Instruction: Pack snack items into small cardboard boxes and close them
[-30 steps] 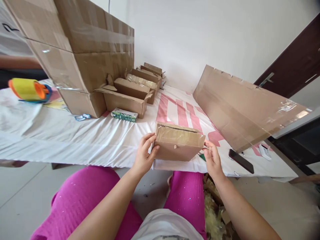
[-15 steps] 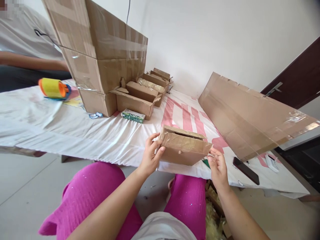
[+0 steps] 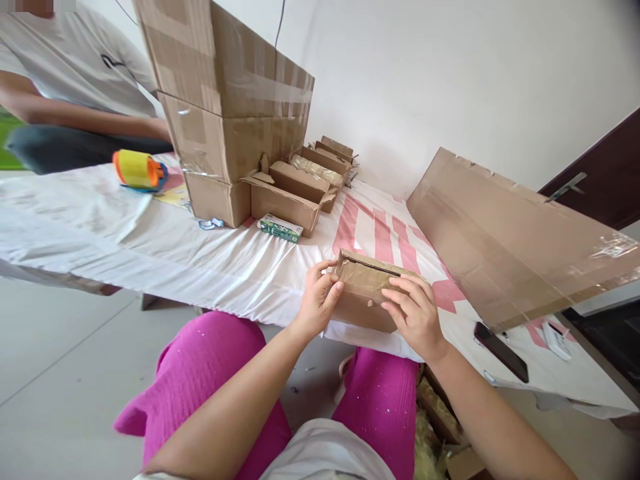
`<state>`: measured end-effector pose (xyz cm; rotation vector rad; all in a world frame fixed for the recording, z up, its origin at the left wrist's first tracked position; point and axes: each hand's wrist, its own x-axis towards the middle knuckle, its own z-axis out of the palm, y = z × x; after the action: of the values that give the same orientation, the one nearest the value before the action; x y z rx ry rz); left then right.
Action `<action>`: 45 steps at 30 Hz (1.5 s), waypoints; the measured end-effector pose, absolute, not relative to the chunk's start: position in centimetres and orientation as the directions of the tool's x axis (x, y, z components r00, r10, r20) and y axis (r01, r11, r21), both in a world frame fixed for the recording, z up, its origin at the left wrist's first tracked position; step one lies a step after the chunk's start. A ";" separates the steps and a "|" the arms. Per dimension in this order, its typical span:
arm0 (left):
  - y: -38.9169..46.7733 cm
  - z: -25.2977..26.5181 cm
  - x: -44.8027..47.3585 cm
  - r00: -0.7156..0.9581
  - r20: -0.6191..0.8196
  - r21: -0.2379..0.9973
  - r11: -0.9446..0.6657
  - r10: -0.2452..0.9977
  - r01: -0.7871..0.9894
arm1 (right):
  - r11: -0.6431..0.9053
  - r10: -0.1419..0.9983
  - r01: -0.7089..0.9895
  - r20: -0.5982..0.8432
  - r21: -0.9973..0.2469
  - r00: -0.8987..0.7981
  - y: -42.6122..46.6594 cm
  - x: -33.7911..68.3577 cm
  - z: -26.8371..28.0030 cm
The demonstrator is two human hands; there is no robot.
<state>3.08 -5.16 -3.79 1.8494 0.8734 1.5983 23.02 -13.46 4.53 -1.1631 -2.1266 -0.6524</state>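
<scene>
A small cardboard box (image 3: 357,308) stands at the table's front edge, its upper side facing me. Clear brown tape (image 3: 364,277) runs along its top edge, where a narrow dark gap shows under the lid flap. At the box's left end, my left hand (image 3: 320,298) grips the corner with thumb and fingers. My right hand (image 3: 415,315) lies over the right part, its fingers apart and curved, fingertips touching the taped front. It hides the box's right end.
Behind stand a tall taped carton stack (image 3: 240,120), open boxes (image 3: 285,203) and a small green-printed box (image 3: 280,228). A cardboard panel (image 3: 510,233) leans at right, near a phone (image 3: 501,351). A yellow-orange roll (image 3: 137,170) lies left, near another person (image 3: 85,73).
My right hand has moved left from the box's right corner onto its taped front. My left hand keeps hold of the left end. The view has shifted slightly left.
</scene>
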 end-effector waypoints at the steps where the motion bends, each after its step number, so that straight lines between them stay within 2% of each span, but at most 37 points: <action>1: -5.1 -3.8 3.0 0.095 0.639 0.754 -0.646 0.763 0.122 | 0.502 0.544 0.852 0.712 0.147 -0.443 -12.8 22.8 4.7; 7: -5.1 -3.9 2.9 0.127 0.614 0.777 -0.625 0.779 0.075 | 0.585 0.467 0.742 0.612 0.327 -0.638 -10.3 22.2 5.2; 11: -5.0 -4.0 2.9 0.125 0.611 0.783 -0.620 0.781 0.047 | 0.575 0.449 0.700 0.553 0.423 -0.702 -9.7 21.8 5.8; 19: -5.0 -4.0 2.8 0.126 0.615 0.781 -0.623 0.779 0.038 | 0.597 0.539 0.761 0.577 0.253 -0.614 -9.5 21.8 7.0; 24: -5.0 -4.0 2.9 0.116 0.621 0.776 -0.629 0.775 0.047 | 0.638 0.535 0.711 0.495 0.294 -0.685 -10.3 22.4 7.3; 30: -5.0 -3.9 3.0 0.117 0.625 0.773 -0.633 0.772 0.049 | 0.662 0.507 0.680 0.480 0.316 -0.716 -9.6 22.2 7.4; 37: -5.1 -4.0 3.0 0.126 0.623 0.776 -0.630 0.772 0.028 | 0.620 0.504 0.687 0.478 0.379 -0.719 -8.7 22.0 7.1; 41: -5.1 -3.9 2.9 0.131 0.627 0.771 -0.636 0.768 0.030 | 0.591 0.543 0.739 0.517 0.323 -0.661 -8.4 21.9 6.9; 45: -5.0 -3.9 2.8 0.137 0.629 0.768 -0.639 0.765 0.040 | 0.602 0.589 0.774 0.545 0.198 -0.598 -8.4 21.9 7.1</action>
<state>2.83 -5.03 -3.89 1.8188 0.7734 1.5548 21.91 -8.40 7.12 -1.0863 -2.4040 -0.5885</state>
